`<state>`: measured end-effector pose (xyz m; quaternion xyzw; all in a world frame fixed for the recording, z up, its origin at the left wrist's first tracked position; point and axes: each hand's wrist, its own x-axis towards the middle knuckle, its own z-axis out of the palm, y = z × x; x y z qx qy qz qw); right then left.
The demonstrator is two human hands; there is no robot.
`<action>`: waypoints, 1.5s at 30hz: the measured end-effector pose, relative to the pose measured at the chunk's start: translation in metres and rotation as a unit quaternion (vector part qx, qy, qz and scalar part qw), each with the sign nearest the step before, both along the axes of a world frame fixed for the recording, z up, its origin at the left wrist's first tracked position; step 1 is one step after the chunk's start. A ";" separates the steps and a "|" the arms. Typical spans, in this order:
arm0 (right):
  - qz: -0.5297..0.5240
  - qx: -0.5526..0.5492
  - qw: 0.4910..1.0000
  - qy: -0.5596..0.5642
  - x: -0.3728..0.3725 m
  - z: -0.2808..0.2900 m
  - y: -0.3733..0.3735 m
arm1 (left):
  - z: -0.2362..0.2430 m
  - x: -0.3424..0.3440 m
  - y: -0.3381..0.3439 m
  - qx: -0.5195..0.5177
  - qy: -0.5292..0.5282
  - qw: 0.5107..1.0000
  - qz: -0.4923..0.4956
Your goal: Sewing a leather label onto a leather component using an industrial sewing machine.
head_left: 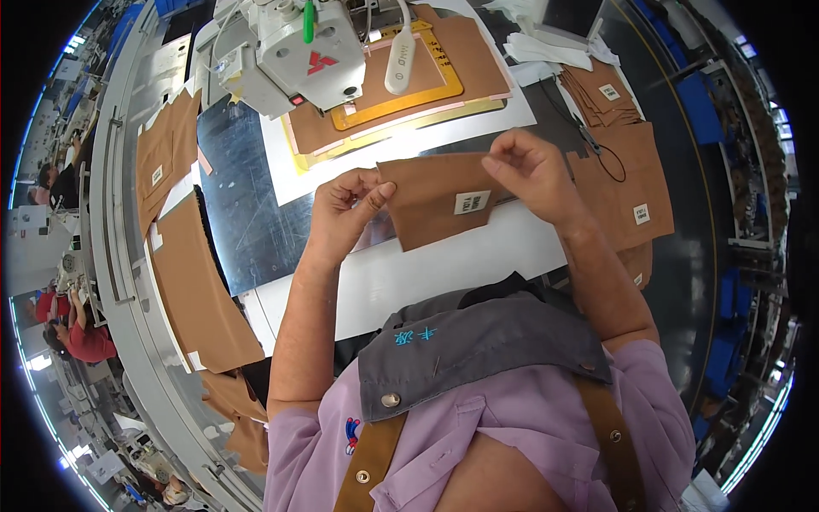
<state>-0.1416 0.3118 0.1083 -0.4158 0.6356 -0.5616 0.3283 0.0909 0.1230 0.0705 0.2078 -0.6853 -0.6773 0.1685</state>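
Observation:
My left hand (354,205) pinches the left top corner of a brown fabric piece (426,209) with a white label (472,202). My right hand (529,171) grips the same piece at its upper right corner, so it is held up between both hands over the worktable (384,290). Just beyond it lie yellow template frames (448,81) with more brown fabric and pink strips, under the grey sewing machine head (290,47).
Brown fabric pieces lie at the left (205,299) and in stacks at the right (597,94). A cable loop (610,166) rests beside the right stack. Blue bins (699,111) stand past the table's right side. Other people (85,337) work at machines far left.

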 end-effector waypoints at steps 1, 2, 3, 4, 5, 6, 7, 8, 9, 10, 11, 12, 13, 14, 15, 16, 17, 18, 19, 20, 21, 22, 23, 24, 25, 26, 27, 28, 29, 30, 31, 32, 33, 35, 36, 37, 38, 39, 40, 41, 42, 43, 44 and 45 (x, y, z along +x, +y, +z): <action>0.051 0.039 0.998 -0.006 -0.005 -0.008 -0.003 | -0.003 -0.002 0.000 0.063 0.059 0.996 0.039; 0.092 0.068 0.992 0.059 -0.004 -0.005 -0.012 | -0.002 -0.006 0.002 0.083 0.045 0.995 0.037; 0.094 0.070 0.992 0.054 -0.001 -0.006 -0.023 | -0.005 -0.011 0.001 0.085 0.040 0.995 0.039; 0.105 0.030 0.978 0.180 0.004 -0.007 -0.035 | -0.009 -0.017 0.000 0.040 0.000 0.999 0.034; 0.111 -0.011 0.946 0.304 0.008 -0.009 -0.047 | -0.011 -0.024 -0.001 -0.005 -0.039 0.999 0.026; 0.105 -0.039 0.953 0.281 0.011 -0.012 -0.060 | -0.003 -0.032 -0.001 -0.048 -0.067 0.997 0.008; 0.105 -0.038 0.955 0.276 0.009 -0.016 -0.068 | 0.002 -0.040 -0.002 -0.047 -0.072 0.996 0.008; 0.100 -0.025 0.963 0.250 0.007 -0.020 -0.076 | 0.005 -0.048 -0.003 -0.075 -0.099 0.992 0.013; 0.095 -0.011 0.970 0.223 0.003 -0.025 -0.083 | 0.006 -0.054 -0.006 -0.103 -0.126 0.987 0.017; 0.090 0.004 0.977 0.195 -0.003 -0.029 -0.089 | 0.003 -0.056 -0.007 -0.077 -0.121 0.989 0.030; 0.092 0.001 0.978 0.187 -0.010 -0.035 -0.093 | 0.000 -0.056 -0.009 -0.078 -0.129 0.988 0.031; 0.070 0.021 0.987 0.141 -0.019 -0.041 -0.096 | -0.006 -0.053 -0.012 -0.054 -0.142 0.988 0.039; 0.048 0.042 0.994 0.094 -0.030 -0.048 -0.098 | -0.013 -0.050 -0.017 -0.029 -0.155 0.986 0.046; 0.042 0.065 0.994 0.073 -0.041 -0.053 -0.100 | -0.026 -0.043 -0.024 -0.022 -0.187 0.981 0.048; 0.044 0.064 0.995 0.065 -0.053 -0.057 -0.102 | -0.037 -0.038 -0.028 -0.022 -0.195 0.979 0.049; 0.046 0.093 0.994 0.016 -0.064 -0.061 -0.104 | -0.046 -0.035 -0.031 0.020 -0.180 0.981 0.065; 0.049 0.124 0.990 -0.035 -0.074 -0.068 -0.104 | -0.050 -0.034 -0.033 0.064 -0.166 0.981 0.081; 0.068 0.115 0.990 -0.042 -0.083 -0.079 -0.104 | -0.053 -0.036 -0.036 0.049 -0.174 0.980 0.084; 0.070 0.116 0.989 -0.051 -0.090 -0.085 -0.108 | -0.056 -0.039 -0.040 0.051 -0.182 0.978 0.086; 0.066 0.119 0.989 -0.053 -0.095 -0.086 -0.109 | -0.055 -0.044 -0.045 0.073 -0.165 0.976 0.121; 0.062 0.121 0.989 -0.055 -0.100 -0.087 -0.111 | -0.056 -0.049 -0.048 0.095 -0.148 0.972 0.155; 0.072 0.118 0.987 -0.080 -0.105 -0.090 -0.114 | -0.058 -0.054 -0.052 0.119 -0.117 0.968 0.189; 0.071 0.122 0.986 -0.084 -0.109 -0.094 -0.116 | -0.059 -0.061 -0.055 0.123 -0.121 0.967 0.188; 0.070 0.103 0.986 -0.106 -0.112 -0.097 -0.119 | -0.059 -0.066 -0.060 0.122 -0.111 0.964 0.210; 0.069 0.084 0.986 -0.127 -0.115 -0.099 -0.121 | -0.060 -0.070 -0.064 0.121 -0.101 0.960 0.231; 0.067 0.088 0.985 -0.129 -0.118 -0.102 -0.123 | -0.063 -0.072 -0.068 0.087 -0.099 0.964 0.232; 0.084 0.094 0.986 -0.107 -0.122 -0.104 -0.124 | -0.064 -0.074 -0.070 0.090 -0.101 0.964 0.230; 0.100 0.100 0.986 -0.084 -0.125 -0.105 -0.125 | -0.062 -0.077 -0.071 0.090 -0.097 0.959 0.249; 0.099 0.103 0.986 -0.086 -0.127 -0.105 -0.126 | -0.060 -0.080 -0.072 0.089 -0.093 0.955 0.269; 0.096 0.113 0.983 -0.106 -0.129 -0.104 -0.127 | -0.057 -0.082 -0.073 0.109 -0.089 0.952 0.273; 0.093 0.123 0.980 -0.127 -0.130 -0.104 -0.129 | -0.062 -0.081 -0.074 0.111 -0.091 0.952 0.272; 0.093 0.124 0.980 -0.128 -0.130 -0.103 -0.130 | -0.068 -0.079 -0.076 0.111 -0.084 0.949 0.281; 0.074 0.122 0.980 -0.137 -0.128 -0.103 -0.131 | -0.071 -0.078 -0.078 0.112 -0.078 0.947 0.290; 0.057 0.120 0.980 -0.146 -0.127 -0.103 -0.132 | -0.072 -0.079 -0.076 0.098 -0.087 0.939 0.319; 0.049 0.115 0.988 -0.092 -0.127 -0.103 -0.132 | -0.072 -0.081 -0.074 0.084 -0.095 0.929 0.347; 0.040 0.110 0.992 -0.038 -0.127 -0.103 -0.132 | -0.074 -0.082 -0.074 0.083 -0.095 0.929 0.348; 0.042 0.108 0.993 -0.040 -0.128 -0.103 -0.132 | -0.077 -0.082 -0.075 0.079 -0.092 0.926 0.358; 0.050 0.125 0.991 -0.001 -0.131 -0.103 -0.132 | -0.078 -0.083 -0.075 0.074 -0.090 0.922 0.369; 0.058 0.142 0.987 0.037 -0.133 -0.102 -0.133 | -0.078 -0.084 -0.075 0.072 -0.091 0.922 0.370; 0.059 0.141 0.988 0.035 -0.133 -0.097 -0.136 | -0.078 -0.086 -0.075 0.066 -0.085 0.928 0.355; 0.043 0.091 0.967 0.235 -0.134 -0.089 -0.140 | -0.078 -0.088 -0.074 0.061 -0.079 0.935 0.341; 0.024 0.037 0.904 0.424 -0.133 -0.086 -0.144 | -0.078 -0.089 -0.074 0.059 -0.082 0.935 0.341; 0.024 0.036 0.906 0.420 -0.126 -0.087 -0.151 | -0.079 -0.089 -0.073 0.039 -0.073 0.942 0.325; 0.020 -0.040 0.904 0.425 -0.117 -0.088 -0.162 | -0.079 -0.091 -0.073 0.019 -0.062 0.950 0.306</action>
